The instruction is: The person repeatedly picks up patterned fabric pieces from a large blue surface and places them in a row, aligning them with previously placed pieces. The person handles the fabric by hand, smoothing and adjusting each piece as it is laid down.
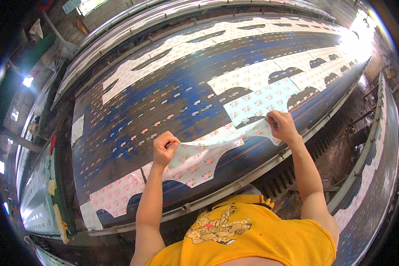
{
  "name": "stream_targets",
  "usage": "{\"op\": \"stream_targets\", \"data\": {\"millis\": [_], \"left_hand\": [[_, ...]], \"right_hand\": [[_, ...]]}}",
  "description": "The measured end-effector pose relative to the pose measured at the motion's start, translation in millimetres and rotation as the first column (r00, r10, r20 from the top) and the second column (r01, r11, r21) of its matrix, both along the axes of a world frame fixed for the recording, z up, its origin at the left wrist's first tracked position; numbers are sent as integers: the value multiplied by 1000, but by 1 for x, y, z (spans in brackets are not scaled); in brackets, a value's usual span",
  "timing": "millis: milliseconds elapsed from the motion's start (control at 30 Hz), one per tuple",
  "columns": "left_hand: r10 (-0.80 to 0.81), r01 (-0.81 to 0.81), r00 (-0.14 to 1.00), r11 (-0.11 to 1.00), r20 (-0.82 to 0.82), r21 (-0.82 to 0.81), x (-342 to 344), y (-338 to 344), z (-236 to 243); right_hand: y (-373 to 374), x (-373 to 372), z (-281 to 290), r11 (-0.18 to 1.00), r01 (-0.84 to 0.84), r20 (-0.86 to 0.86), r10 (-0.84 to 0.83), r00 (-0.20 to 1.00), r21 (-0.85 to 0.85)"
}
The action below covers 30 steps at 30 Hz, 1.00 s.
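Observation:
Pinched in the fingers of my left hand (165,149) is one corner of a pale, floral-printed cut fabric piece (259,131). My right hand (283,126) grips its opposite end, so the piece stretches and sags between both hands just above the long dark table (106,117). Beneath and in front of it lies a pink floral fabric piece (199,167) with curved cutouts. Beyond my right hand, a light blue floral piece (258,103) lies flat on the table. Farther left along the near edge is another pink floral piece (117,195).
White floral pieces (246,76) lie in rows toward the far right. A metal rail (235,184) runs along the table's near edge. Another printing table (372,195) stands at the right, past a dark gap. Cloths (60,221) hang at the left.

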<state>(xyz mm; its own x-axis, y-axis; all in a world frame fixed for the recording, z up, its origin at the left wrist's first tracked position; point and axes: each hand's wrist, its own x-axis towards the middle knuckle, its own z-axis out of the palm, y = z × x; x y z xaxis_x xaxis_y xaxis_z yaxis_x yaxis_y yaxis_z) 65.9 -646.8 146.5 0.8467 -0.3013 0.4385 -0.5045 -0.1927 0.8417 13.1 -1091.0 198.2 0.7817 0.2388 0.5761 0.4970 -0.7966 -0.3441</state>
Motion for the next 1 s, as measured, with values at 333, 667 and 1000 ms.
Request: {"op": "stream_targets", "data": {"millis": [333,667,1000], "left_hand": [[-54,67,953,997,-299,34,32,-178,-73],[405,-320,904,855,-139,407,88,-301,-103],[563,-384,824,629,-55,676,130,-312,-97]], "right_hand": [[-198,46,-30,1000,5,-218,-2,976,13],[-327,183,-85,986,-109,-355,58,933,-124],[-340,256,-126,965,-168,-421,70,905,-201]]}}
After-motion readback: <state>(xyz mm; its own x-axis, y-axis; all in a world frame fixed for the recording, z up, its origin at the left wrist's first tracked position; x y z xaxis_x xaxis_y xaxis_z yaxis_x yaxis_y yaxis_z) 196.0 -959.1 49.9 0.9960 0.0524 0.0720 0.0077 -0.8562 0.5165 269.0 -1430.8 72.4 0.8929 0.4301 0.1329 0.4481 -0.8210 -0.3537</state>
